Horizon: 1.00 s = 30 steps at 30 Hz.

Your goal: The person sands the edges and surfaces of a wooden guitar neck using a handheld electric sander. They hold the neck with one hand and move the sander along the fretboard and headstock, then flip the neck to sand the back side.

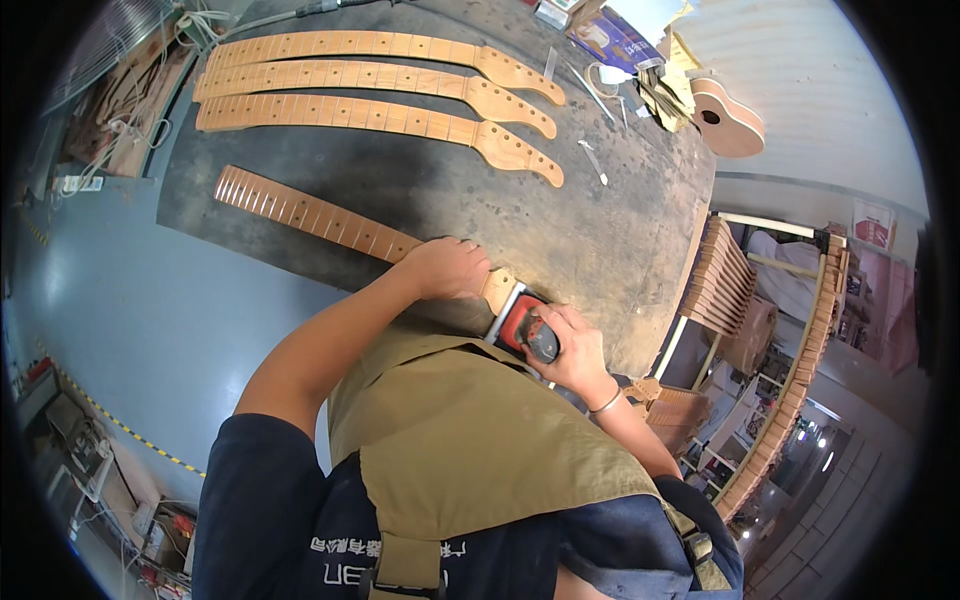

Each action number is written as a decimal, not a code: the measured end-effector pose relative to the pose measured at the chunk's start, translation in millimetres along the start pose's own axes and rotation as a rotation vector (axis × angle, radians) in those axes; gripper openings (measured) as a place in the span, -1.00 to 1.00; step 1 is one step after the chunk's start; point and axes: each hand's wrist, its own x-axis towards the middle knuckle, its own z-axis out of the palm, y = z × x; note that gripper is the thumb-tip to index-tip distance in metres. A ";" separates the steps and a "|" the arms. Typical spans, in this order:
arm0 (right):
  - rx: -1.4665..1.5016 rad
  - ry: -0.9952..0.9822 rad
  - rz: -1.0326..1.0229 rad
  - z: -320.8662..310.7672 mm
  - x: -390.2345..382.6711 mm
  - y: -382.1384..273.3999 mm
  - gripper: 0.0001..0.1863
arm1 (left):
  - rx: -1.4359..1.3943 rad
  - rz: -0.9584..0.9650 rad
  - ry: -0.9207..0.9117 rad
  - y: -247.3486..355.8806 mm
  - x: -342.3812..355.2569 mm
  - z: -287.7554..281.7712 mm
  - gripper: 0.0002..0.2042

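resting across the near side of the dark table (635, 235), a guitar neck (315, 217) with a brown fretboard is held at its headstock end by the left hand (447, 268). the left fingers are closed over the neck just before the headstock (499, 289); their tips are partly hidden, so how far they are wrapped beneath cannot be told. a red and black hand tool (519, 318) is gripped by the right hand (574, 347), with its fingers curled around the dark rounded handle. the tool is set over the outer end of the pale headstock, which is partly covered by it; its underside is hidden. a thin bracelet (606, 401) is worn on the right wrist, and an olive apron (470, 430) is worn over a dark shirt (265, 480), close against the table's edge. farther back, three paler necks (350, 75) are laid nearly side by side, their headstocks pointed to the right. a purple box (612, 40) is placed at the far right corner, and a guitar body (735, 130) with a round hole is seen beyond it.
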 end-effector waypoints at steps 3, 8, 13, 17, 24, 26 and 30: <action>-0.025 -0.024 -0.003 -1.7 -8.9 8.3 -0.32 | 0.015 -0.001 0.037 -1.9 -0.8 7.8 -0.55; 0.034 0.023 -0.026 6.6 13.4 -9.3 -0.33 | 0.007 0.003 0.000 -2.3 0.6 5.9 -0.53; 0.009 -0.013 0.003 -2.9 -11.8 12.8 -0.33 | -0.010 0.007 0.019 -3.2 -1.0 6.6 -0.51; -0.041 -0.039 -0.016 -6.3 -5.6 10.4 -0.35 | -0.017 0.007 0.031 -0.9 0.1 4.1 -0.50; -0.016 -0.051 -0.055 5.2 23.8 -14.9 -0.29 | -0.006 0.019 0.049 -3.3 -0.1 7.8 -0.53; -0.013 -0.030 -0.066 5.6 25.6 -17.1 -0.32 | 0.001 0.008 0.040 -3.3 0.1 9.4 -0.54; 0.011 0.019 -0.091 10.0 27.3 -13.8 -0.37 | -0.013 -0.001 0.050 -3.2 -0.4 12.8 -0.55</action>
